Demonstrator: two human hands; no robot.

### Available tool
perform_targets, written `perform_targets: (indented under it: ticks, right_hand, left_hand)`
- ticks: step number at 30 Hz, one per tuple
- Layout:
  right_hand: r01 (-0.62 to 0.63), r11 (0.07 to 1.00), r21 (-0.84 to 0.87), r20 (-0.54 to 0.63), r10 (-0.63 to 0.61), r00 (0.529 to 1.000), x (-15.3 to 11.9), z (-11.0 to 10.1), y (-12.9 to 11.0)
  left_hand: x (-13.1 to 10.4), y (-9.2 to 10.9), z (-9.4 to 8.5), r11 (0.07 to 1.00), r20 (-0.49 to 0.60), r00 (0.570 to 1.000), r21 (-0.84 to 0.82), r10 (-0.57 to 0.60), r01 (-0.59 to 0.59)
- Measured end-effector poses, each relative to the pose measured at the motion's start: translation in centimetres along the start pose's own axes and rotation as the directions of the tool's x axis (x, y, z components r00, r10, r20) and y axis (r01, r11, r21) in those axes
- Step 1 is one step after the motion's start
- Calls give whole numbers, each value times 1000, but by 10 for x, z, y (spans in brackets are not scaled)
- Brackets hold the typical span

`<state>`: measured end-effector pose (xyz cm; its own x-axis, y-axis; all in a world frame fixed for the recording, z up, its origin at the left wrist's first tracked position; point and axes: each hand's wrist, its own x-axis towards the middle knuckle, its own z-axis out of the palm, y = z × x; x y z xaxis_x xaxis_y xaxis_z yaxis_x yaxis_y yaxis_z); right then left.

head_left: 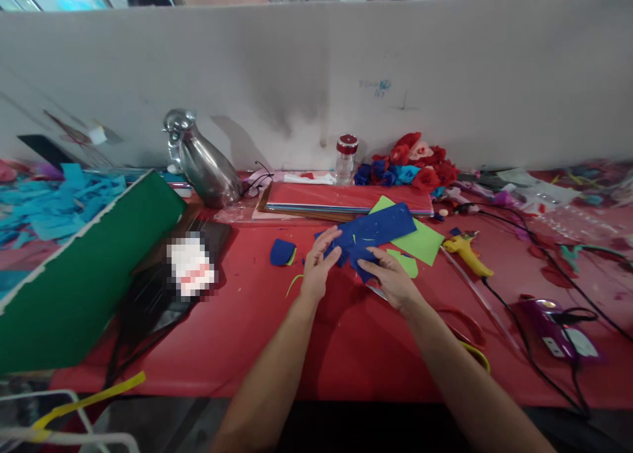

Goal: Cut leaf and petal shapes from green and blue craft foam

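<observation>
My left hand point(320, 265) is over the red table with its thumb and fingers apart, its fingertips beside small dark blue scraps. My right hand point(394, 281) pinches the edge of a small dark blue cut piece point(362, 260), which looks like felt or craft foam. Behind both hands lies a dark blue strip point(383, 223), overlapping a lime green sheet point(425, 242). A green cut piece point(405, 263) lies by my right hand's knuckles. To the left, rounded blue pieces point(281, 252) rest on green ones. Scissors with red and yellow handles point(465, 331) are partly hidden beneath my right forearm.
A yellow glue gun point(468, 255) and purple device point(561, 328) with black cords lie right. Behind stand a stack of coloured sheets point(321, 197), a lidded jar point(346, 159), fabric flowers point(420, 163) and a metal jug point(205, 159). A green panel point(93, 275) and black bag point(158, 301) are left.
</observation>
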<state>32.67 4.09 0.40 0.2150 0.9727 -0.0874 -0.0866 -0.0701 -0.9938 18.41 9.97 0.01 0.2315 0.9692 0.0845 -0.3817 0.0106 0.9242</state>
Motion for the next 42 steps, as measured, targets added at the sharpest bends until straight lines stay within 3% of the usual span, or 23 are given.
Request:
perform_targets:
  ticks: [3,9,15,22,26,30,34,36,38,42]
  right_hand:
    - [69,996,-61,4,-69,998,7,4,-3]
    - [168,966,-199,3,-171,985,21,11,-3]
    - [166,962,-219,3,-169,986,20,11,7]
    - [146,975,-168,-22,-152,988,16,13,13]
    - [58,998,24,-51,-57,997,14,15,13]
    - [57,994,94,-39,-54,998,14,20,12]
    - [71,997,-27,24,-70,997,9,24,6]
    - [73,979,-191,75,-60,995,-2,15,-1]
    - [86,903,-421,84,-56,995,-21,-8,-7]
    - [66,564,-823,64,-23,998,-69,-90,-2]
  left_hand:
    - [-3,0,4,996,114,990,58,-79,73]
    - [1,-9,6,993,-21,993,31,-116,117]
    - [2,-12,4,992,-41,993,45,-113,115]
    - [2,-14,5,991,-87,987,-31,-135,133]
    - [-1,-9,3,997,-168,983,8,-72,75]
    - [-5,-9,6,995,-1,1000,92,-24,24]
    - [-5,-14,7,990,121,993,139,6,-23]
    - [-4,-17,4,984,118,993,179,-17,-5]
    - [-2,-18,1,980,103,993,195,-59,38]
    - [0,-14,-1,982,78,988,149,-133,120]
